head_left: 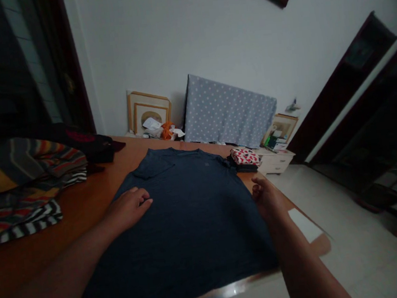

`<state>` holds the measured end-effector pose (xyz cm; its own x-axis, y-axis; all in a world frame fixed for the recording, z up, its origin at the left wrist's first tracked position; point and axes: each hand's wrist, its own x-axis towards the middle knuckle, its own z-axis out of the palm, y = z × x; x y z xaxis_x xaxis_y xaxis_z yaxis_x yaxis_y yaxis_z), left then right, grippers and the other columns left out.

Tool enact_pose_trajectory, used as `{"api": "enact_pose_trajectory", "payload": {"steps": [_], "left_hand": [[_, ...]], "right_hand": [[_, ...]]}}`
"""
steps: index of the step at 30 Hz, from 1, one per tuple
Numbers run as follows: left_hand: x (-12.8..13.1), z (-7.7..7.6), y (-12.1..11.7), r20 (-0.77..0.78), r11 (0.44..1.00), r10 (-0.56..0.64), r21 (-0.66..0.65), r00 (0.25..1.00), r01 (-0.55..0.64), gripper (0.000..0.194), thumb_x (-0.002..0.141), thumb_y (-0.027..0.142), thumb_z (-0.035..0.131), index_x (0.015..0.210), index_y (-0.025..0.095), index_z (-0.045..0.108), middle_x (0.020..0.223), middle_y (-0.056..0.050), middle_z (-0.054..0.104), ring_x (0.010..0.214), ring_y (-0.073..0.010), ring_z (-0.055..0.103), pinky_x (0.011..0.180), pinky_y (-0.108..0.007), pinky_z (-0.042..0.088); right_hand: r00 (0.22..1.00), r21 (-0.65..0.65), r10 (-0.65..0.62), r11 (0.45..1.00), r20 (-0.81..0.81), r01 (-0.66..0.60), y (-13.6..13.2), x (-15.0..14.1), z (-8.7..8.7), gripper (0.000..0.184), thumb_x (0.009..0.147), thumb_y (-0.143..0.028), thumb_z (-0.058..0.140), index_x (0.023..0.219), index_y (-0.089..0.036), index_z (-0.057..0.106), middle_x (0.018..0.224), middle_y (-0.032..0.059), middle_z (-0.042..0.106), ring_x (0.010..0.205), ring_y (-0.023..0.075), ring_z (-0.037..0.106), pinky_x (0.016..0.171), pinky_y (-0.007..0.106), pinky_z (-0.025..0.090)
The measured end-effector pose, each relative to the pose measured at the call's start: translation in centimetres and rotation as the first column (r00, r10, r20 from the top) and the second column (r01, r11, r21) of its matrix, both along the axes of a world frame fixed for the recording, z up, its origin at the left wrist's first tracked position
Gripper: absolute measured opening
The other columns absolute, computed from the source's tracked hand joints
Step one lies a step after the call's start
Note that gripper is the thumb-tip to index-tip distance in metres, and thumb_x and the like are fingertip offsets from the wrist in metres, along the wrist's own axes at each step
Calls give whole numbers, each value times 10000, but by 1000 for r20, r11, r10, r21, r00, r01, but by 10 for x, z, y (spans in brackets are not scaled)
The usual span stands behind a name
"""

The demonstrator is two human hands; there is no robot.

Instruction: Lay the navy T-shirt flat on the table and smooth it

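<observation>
A dark navy T-shirt point(196, 233) lies spread flat on a wooden table point(79, 226), its collar at the far side and a chest pocket showing at the upper left. My left hand point(129, 208) rests on the shirt's upper left area, fingers lightly curled. At the shirt's right side edge is my right hand point(266, 197), its fingers bunched against the cloth. Whether those fingers pinch the fabric is hidden.
Folded striped clothes point(23, 194) are piled at the table's left. A small folded stack with a red-and-white top point(244, 156) sits beyond the shirt, and white paper point(304, 224) lies at the right corner. Picture frames point(149, 111) and a polka-dot board point(228, 111) lean against the wall.
</observation>
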<state>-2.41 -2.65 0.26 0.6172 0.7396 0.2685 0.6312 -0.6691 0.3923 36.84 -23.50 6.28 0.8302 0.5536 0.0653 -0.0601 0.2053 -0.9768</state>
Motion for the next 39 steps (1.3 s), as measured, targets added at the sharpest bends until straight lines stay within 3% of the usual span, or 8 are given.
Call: {"api": "enact_pose_trajectory", "payload": {"steps": [4, 7, 9, 14, 19, 25, 30, 39], "left_hand": [[-1, 2, 2, 4, 1000, -8, -29, 1000, 8, 322, 924, 512, 494, 917, 239, 663, 908, -39, 627, 825, -199, 607, 714, -309, 423], [-1, 4, 1, -5, 999, 6, -48, 1000, -6, 336, 931, 524, 480, 914, 242, 663, 905, -38, 624, 815, -197, 604, 706, -311, 418], [-1, 4, 1, -8, 998, 13, -61, 1000, -14, 347, 937, 531, 469, 921, 245, 663, 912, -37, 624, 821, -198, 605, 706, -312, 416], [-1, 3, 2, 3, 996, 13, -85, 1000, -12, 338, 936, 531, 472, 926, 258, 670, 909, -32, 632, 820, -199, 602, 704, -311, 409], [-1, 5, 0, 0, 994, 41, -100, 999, -40, 328, 927, 535, 489, 920, 262, 671, 898, -31, 636, 818, -201, 602, 701, -311, 405], [-1, 1, 0, 3, 994, 42, -101, 999, -42, 326, 944, 528, 478, 932, 266, 670, 904, -26, 631, 811, -193, 594, 700, -307, 399], [-1, -1, 2, -22, 993, 35, -110, 999, -37, 338, 952, 534, 465, 931, 262, 665, 907, -28, 630, 810, -193, 587, 704, -308, 401], [-3, -3, 4, -7, 994, 28, -102, 1000, -29, 337, 946, 542, 478, 954, 267, 673, 915, -28, 631, 818, -192, 586, 697, -299, 400]], "right_hand": [[954, -262, -14, 960, 299, 97, 28, 44, -18, 292, 731, -469, 645, 775, -181, 644, 625, -9, 600, 523, 133, 518, 474, 250, 376], [825, -438, 126, 885, 551, 157, 60, 67, -20, 317, 767, -460, 589, 859, -175, 696, 770, 45, 697, 707, 192, 636, 589, 263, 441], [713, -552, 231, 794, 662, 255, 83, 76, -16, 315, 809, -421, 555, 937, -184, 717, 869, 73, 728, 817, 217, 665, 655, 270, 451], [428, -673, 521, 540, 739, 505, 142, 82, -2, 331, 893, -336, 509, 1154, -243, 691, 1156, 112, 696, 987, 264, 673, 780, 334, 475], [277, -688, 678, 462, 681, 560, 191, 87, -12, 380, 886, -216, 537, 1246, -209, 659, 1375, 179, 553, 1132, 309, 638, 897, 404, 487], [378, -706, 613, 475, 694, 526, 214, 107, -17, 297, 909, -244, 519, 1121, -169, 713, 1188, 200, 668, 1071, 302, 664, 884, 396, 486], [500, -594, 339, 589, 797, 548, 216, 134, 0, 436, 940, -379, 404, 1193, -149, 674, 1094, 211, 709, 1000, 301, 674, 806, 359, 481], [553, -419, 100, 766, 827, 488, 204, 140, 10, 459, 906, -384, 387, 1094, -107, 702, 947, 177, 728, 887, 282, 661, 730, 321, 464]]}}
